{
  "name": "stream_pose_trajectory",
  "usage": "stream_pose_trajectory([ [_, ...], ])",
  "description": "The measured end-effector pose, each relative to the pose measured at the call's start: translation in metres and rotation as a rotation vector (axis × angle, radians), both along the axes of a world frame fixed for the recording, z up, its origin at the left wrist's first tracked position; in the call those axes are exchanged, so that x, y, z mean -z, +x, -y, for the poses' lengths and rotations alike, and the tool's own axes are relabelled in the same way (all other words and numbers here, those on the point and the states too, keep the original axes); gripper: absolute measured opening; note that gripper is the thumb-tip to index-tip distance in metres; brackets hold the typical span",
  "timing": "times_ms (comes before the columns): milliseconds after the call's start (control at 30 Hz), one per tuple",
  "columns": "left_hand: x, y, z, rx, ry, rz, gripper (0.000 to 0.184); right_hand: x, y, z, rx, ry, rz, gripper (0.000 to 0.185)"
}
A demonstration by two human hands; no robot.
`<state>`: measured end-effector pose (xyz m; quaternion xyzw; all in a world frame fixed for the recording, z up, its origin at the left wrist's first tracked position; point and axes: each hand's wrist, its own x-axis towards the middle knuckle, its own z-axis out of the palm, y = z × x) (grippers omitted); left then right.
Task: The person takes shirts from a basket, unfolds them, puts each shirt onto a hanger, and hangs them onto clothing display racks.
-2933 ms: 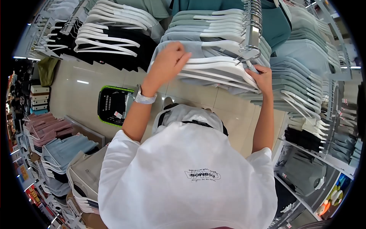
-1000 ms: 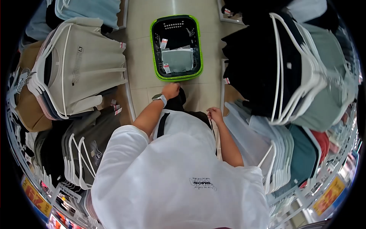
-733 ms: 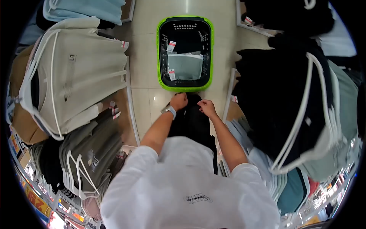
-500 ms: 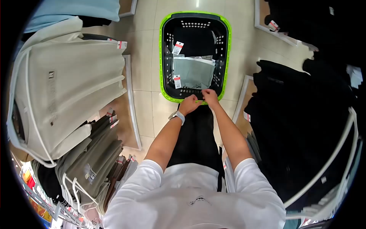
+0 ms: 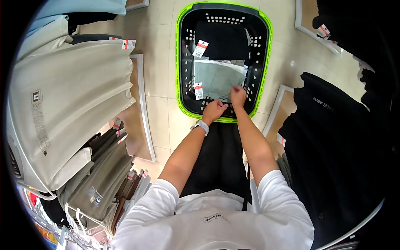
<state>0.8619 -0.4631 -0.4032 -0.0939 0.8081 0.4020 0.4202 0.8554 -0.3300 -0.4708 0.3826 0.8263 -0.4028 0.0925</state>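
A black shopping basket with a bright green rim (image 5: 179, 75) is in front of my legs. Inside it, a folded black garment (image 5: 223, 41) lies toward the far end, a price tag (image 5: 200, 48) on its left. Nearer to me is a folded grey-green garment (image 5: 216, 77), with another tag (image 5: 198, 90) at its left corner. My right hand (image 5: 238, 97) has curled fingers at this garment's near right corner; whether they grip it is hidden. Over the basket's near end is my left hand (image 5: 214, 111), closed, its fingertips turned inward. What it holds, if anything, does not show.
Beige shirts (image 5: 83, 79) and olive garments (image 5: 104, 175) hang on racks to my left. Black garments (image 5: 333, 137) hang close on the right. Low wooden platforms with white edges (image 5: 143, 108) flank the pale tiled floor (image 5: 160, 66).
The basket appears larger and higher in view. My right hand has moved forward from the near rim to the grey-green garment's corner. My left hand has shifted slightly right, staying at the near end.
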Motion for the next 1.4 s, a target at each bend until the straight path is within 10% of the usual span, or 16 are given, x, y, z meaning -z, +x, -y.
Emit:
stream_pose_trajectory([
  [133, 0.002, 0.004, 0.007, -0.144, 0.132, 0.107, 0.053, -0.055, -0.007, 0.001, 0.117, -0.223, -0.027, 0.022],
  [233, -0.049, -0.018, 0.008, -0.889, 0.441, 0.65, 0.103, -0.122, 0.004, 0.005, 0.174, -0.744, -0.08, 0.012],
  [333, -0.111, -0.04, 0.011, -1.019, 0.958, 0.793, 0.075, -0.209, 0.033, 0.009, -0.064, -0.987, -0.024, 0.009],
  [433, -0.161, -0.037, 0.006, -0.723, 0.685, 0.828, 0.042, -0.275, 0.067, 0.016, -0.096, -1.333, 0.106, 0.013],
  [600, -0.267, -0.023, 0.011, -0.487, 0.694, 0.558, 0.045, -0.328, 0.121, -0.001, 0.269, -1.713, 0.145, 0.04],
  [833, -0.357, -0.002, 0.034, -0.467, 0.862, 0.75, 0.047, -0.43, 0.143, -0.02, 0.442, -1.345, -0.214, 0.042],
  [1100, -0.515, 0.029, 0.001, 0.912, 0.812, -0.479, 0.05, -0.52, 0.209, 0.038, 0.439, -0.406, -0.572, 0.044],
  [1400, -0.512, 0.103, -0.008, 1.427, 1.055, -0.874, 0.051, -0.605, 0.302, 0.102, 0.41, -0.093, -0.709, 0.05],
])
